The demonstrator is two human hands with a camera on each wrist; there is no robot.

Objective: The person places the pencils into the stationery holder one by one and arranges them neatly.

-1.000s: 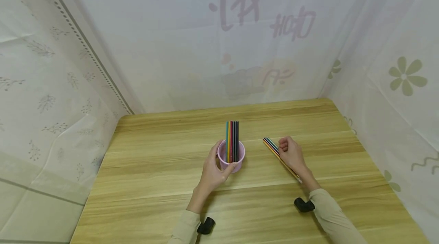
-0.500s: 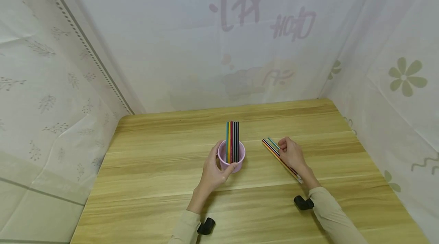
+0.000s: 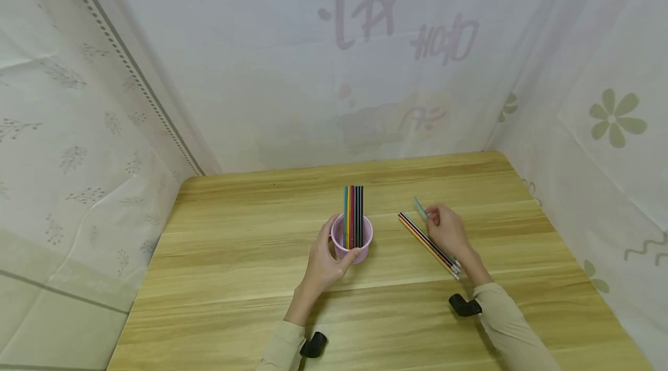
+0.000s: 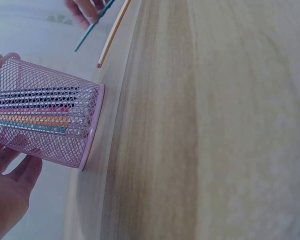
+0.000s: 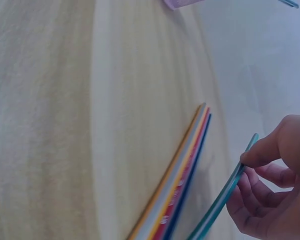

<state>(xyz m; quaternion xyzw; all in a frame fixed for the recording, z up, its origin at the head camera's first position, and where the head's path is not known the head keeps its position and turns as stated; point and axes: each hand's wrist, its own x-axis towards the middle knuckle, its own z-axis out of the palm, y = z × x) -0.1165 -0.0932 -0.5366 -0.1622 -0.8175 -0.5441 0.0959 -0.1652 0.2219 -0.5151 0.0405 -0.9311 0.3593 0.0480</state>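
My left hand holds a pink mesh pencil cup upright, fingers and thumb curled round its side. Inside stand several pencils in black, red, yellow and teal, seen through the mesh in the left wrist view. To the right, my right hand pinches a teal pencil between thumb and fingertips, its far end raised. Beside that hand a few loose pencils, among them orange, red and dark blue, lie side by side on the table. Their eraser ends point toward me.
The wooden table ends at a back edge against a pale printed cloth. More cloth hangs at the left and right sides. A black wrist-worn device sits at the right sleeve, another at the left.
My right hand has drawn the teal pencil away from the loose row and lifted it, moving slightly up and right. My left hand and the cup have stayed in place.
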